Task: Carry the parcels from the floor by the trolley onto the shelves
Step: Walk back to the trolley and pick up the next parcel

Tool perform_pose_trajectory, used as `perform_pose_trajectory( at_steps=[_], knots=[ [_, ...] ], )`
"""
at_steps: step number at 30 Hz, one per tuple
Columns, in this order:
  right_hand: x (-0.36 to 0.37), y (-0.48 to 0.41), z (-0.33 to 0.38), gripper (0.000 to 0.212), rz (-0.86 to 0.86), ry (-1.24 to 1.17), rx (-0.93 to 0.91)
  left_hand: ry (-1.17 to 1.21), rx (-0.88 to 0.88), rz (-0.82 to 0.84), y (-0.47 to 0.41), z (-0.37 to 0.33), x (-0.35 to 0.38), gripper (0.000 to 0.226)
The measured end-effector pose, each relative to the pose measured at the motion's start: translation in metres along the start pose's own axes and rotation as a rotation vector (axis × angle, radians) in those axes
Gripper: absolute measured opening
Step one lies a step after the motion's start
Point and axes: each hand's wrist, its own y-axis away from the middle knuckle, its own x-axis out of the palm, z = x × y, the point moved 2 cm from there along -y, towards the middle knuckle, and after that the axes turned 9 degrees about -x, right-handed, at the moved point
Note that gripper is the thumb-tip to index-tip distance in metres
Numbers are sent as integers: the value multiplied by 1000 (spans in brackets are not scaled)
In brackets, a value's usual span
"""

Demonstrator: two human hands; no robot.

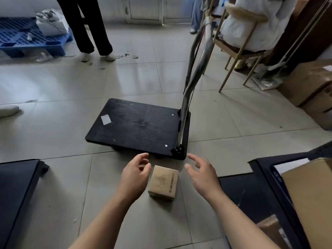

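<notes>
A small brown cardboard parcel (163, 182) with printed text lies on the tiled floor just in front of the black flat trolley (138, 126). My left hand (134, 177) hovers at the parcel's left side with fingers curled and apart, holding nothing. On the parcel's right, my right hand (202, 174) is spread, also holding nothing. Neither hand touches the parcel. The trolley's deck carries nothing, and its chrome handle (195, 74) rises at its right end. Black shelves (251, 198) stand at my right and left (18, 187).
A large cardboard box (310, 194) sits on the right shelf. More brown boxes (309, 83) stand at the far right behind a chair (239, 51). A person (89, 29) stands at the back left beside a blue pallet (27, 38).
</notes>
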Motion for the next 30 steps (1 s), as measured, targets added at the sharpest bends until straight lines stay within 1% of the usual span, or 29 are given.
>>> perform_pose_trajectory(
  at_steps=[10,13,16,23,26,30],
  knots=[
    [136,-73,-180,45,40,66,23,-52,-17,53,-134,158,109,46],
    [167,-87,-223,48,55,109,29,-78,-15,63,-165,195,136,49],
    [194,-100,-260,52,64,103,44,-99,-20,74,-193,226,161,51],
    [235,-116,-315,63,115,54,66,-139,-64,130,-232,273,202,56],
    [246,-119,-327,69,124,36,79,-177,-75,148,-239,285,213,57],
    [253,-117,-336,74,146,8,103,-152,-79,196,-241,295,221,54]
  ],
)
